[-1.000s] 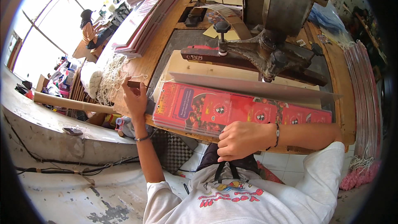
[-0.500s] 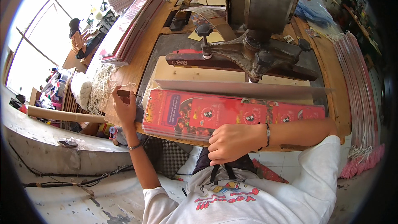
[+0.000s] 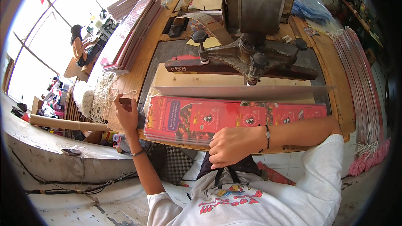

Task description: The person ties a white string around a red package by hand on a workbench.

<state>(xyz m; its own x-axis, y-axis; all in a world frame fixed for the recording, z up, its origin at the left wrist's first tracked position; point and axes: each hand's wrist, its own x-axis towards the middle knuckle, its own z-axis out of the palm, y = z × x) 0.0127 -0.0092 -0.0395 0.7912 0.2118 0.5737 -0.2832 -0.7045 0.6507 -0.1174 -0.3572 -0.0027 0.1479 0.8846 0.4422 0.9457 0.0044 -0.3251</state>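
My left hand is at the table's left edge, its thumb and fingers closed around a small dark brown block. My right hand is a loose fist with nothing seen in it, at the front edge of a stack of red printed sheets. That forearm lies across the stack's right part. Along the back of the stack stands a long translucent strip. Behind it, a heavy metal press head with black knobs holds a dark bar above a pale board.
White cords lie left of my left hand. Piles of printed sheets stand at the back left and hang off the right side. A cardboard tube juts in from the left. Another person sits far left.
The view has shifted slightly, so the press and stack sit a little differently in the picture. Both hands keep their poses; no thing is visibly moved.
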